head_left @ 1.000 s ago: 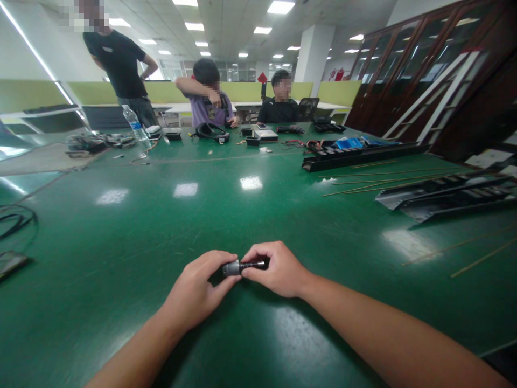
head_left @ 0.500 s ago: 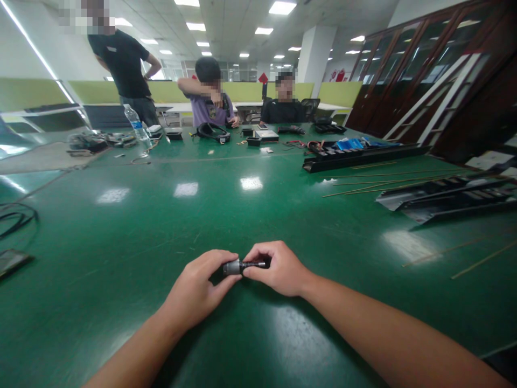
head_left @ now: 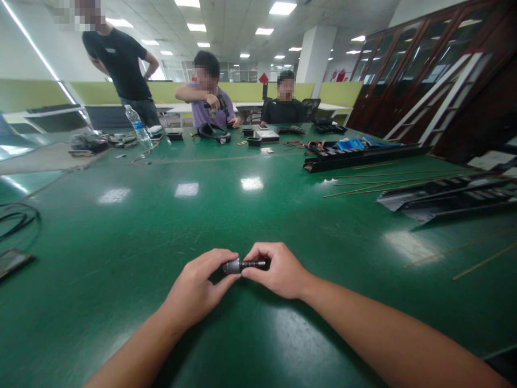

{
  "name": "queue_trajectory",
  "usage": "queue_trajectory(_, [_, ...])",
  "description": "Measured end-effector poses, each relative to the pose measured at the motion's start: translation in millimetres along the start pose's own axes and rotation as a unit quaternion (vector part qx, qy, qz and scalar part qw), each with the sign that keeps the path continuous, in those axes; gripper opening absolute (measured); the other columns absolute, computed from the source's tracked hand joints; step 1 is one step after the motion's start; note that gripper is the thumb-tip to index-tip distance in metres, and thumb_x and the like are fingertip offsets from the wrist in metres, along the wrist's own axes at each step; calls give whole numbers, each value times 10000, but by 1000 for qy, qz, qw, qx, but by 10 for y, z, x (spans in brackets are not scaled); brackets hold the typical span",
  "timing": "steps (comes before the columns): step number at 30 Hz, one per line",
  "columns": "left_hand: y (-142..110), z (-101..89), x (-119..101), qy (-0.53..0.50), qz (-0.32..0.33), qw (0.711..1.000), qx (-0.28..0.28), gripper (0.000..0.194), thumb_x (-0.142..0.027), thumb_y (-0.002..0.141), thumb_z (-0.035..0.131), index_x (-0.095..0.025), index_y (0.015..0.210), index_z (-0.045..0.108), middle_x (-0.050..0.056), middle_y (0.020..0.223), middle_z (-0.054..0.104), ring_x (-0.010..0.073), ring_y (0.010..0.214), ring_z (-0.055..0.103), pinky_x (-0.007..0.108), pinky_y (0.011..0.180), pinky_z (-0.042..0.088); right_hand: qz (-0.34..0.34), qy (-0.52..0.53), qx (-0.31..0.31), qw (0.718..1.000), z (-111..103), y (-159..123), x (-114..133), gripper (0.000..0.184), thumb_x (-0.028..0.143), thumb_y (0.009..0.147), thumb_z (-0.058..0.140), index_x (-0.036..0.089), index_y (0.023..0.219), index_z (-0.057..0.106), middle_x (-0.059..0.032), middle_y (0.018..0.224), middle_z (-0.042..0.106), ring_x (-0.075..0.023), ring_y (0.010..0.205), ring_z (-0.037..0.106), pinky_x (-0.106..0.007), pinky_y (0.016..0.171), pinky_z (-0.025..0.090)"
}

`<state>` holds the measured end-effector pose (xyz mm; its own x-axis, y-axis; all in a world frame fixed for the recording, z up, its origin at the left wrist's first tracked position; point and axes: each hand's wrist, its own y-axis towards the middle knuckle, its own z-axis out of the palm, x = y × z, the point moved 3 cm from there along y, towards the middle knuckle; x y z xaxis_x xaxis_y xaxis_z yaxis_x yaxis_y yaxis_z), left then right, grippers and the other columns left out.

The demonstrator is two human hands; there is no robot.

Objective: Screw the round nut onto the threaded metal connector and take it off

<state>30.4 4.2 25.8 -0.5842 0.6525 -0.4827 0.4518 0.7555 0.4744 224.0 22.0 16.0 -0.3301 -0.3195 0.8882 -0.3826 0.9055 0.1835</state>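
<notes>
Low in the middle of the green table (head_left: 258, 215), both my hands meet on one small dark metal cylindrical part (head_left: 242, 265). My left hand (head_left: 197, 291) is closed round its thicker grey end. My right hand (head_left: 278, 269) pinches its thin dark shaft between thumb and fingers. The part lies level, just above the table surface. My forearms reach in from the bottom edge.
Long black trays (head_left: 359, 155) and thin rods (head_left: 388, 183) lie at the right. A black cable (head_left: 16, 221) and a flat dark device (head_left: 12, 261) sit at the left. Far across are a water bottle (head_left: 135, 125), headphones (head_left: 212, 132), small boxes and three people.
My hands and the part stay in place. A seated person across the table has lowered an arm and now holds a dark object in front of the chest.
</notes>
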Motion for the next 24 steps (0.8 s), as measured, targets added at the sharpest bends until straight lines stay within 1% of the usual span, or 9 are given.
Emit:
queue_trajectory(5, [-4,-26,-4,7,3,1000,-13,270,-282,871,684,-216,1129,641,53,1062,707,181,969,680,295,888,561,3,-2,-4,1000,-17,7,6,90,241,764,720,162,806,707,-6,715,674,-137,642,570,-235,598,419])
queue_trajectory(11, [-10,-32,3,6,5,1000,-13,282,-275,869,687,-223,1141,634,41,1071,704,168,977,676,282,897,556,3,1,-12,1000,-32,-1,11,90,240,760,726,161,799,709,-3,701,669,-133,628,559,-235,598,414])
queue_trajectory(20, [15,-58,19,13,5,1000,-24,273,-284,868,682,-216,1131,650,55,1066,711,185,975,686,305,902,568,3,0,-20,1000,-44,9,11,90,236,761,727,161,809,715,-11,709,683,-140,636,580,-240,603,434])
queue_trajectory(24, [14,-68,24,15,3,999,-28,284,-285,863,693,-222,1135,646,45,1066,710,176,974,684,295,905,564,1,-2,-24,1000,-45,5,7,89,230,760,725,164,820,718,-13,719,687,-141,640,584,-242,606,439])
